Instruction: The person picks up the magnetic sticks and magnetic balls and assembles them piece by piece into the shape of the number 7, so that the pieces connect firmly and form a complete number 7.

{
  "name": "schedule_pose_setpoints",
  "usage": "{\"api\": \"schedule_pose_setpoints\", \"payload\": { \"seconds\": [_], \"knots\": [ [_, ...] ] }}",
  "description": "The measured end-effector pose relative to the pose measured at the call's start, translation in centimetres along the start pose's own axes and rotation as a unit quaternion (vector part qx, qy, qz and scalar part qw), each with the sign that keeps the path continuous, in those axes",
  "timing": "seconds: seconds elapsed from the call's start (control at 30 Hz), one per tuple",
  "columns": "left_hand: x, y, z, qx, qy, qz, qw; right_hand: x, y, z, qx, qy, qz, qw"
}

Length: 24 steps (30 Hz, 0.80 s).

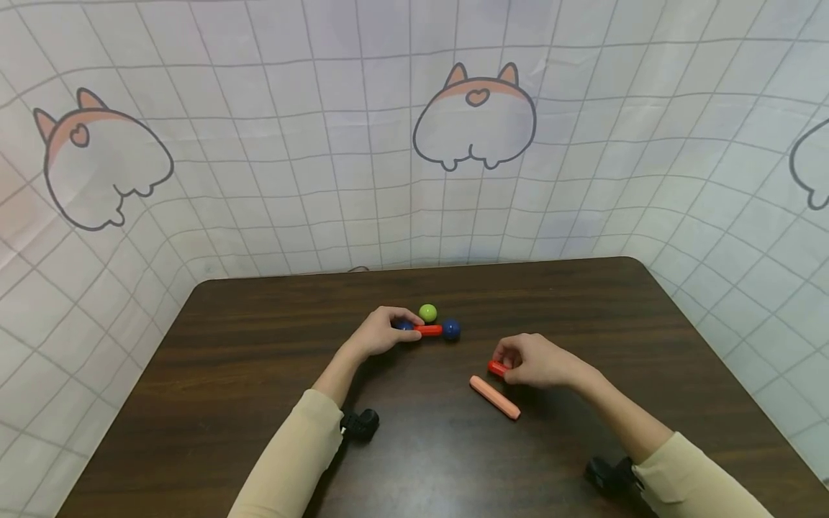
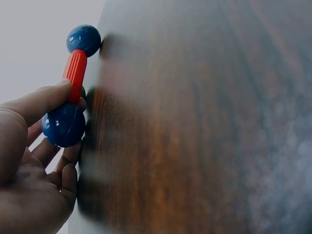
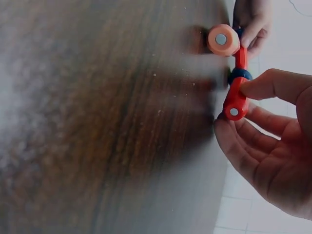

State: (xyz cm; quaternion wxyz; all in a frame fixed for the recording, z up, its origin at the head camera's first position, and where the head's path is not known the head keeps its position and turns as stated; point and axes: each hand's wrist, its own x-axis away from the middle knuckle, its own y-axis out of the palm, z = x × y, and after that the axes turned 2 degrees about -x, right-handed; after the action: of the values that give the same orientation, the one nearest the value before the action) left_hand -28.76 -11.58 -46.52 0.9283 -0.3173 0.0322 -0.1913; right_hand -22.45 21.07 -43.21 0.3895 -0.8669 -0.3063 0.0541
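In the head view, a red rod (image 1: 430,330) lies between two blue balls, joined end to end. My left hand (image 1: 382,332) pinches this rod beside the near blue ball (image 2: 63,125), thumb on one side and fingers behind. The far blue ball (image 1: 451,329) stands free of the fingers. Lower on the right, my right hand (image 1: 534,362) holds a second red rod (image 3: 236,100) between thumb and fingers, close over the table. A round silver disc shows in its end. The palm and fingers cover part of this rod in the head view.
A green ball (image 1: 427,313) sits just behind the joined piece. A thicker orange rod (image 1: 495,398) lies slantwise in front of the right hand. Everything is on a dark wood table (image 1: 259,345), with a white grid-patterned curtain (image 1: 291,180) around its back and sides.
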Motion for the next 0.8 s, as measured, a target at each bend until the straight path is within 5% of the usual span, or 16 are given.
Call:
{"api": "schedule_pose_setpoints", "payload": {
  "seconds": [0.4, 0.8],
  "knots": [
    [0.2, -0.2, 0.0, 0.012, 0.006, 0.002, 0.9999, -1.0, -0.3, -1.3, 0.013, -0.003, 0.034, 0.9993],
    [0.3, -0.3, 0.2, 0.014, 0.001, -0.001, 0.9999, -2.7, -0.2, -2.7, 0.0, -0.028, 0.024, 0.9993]
  ]
}}
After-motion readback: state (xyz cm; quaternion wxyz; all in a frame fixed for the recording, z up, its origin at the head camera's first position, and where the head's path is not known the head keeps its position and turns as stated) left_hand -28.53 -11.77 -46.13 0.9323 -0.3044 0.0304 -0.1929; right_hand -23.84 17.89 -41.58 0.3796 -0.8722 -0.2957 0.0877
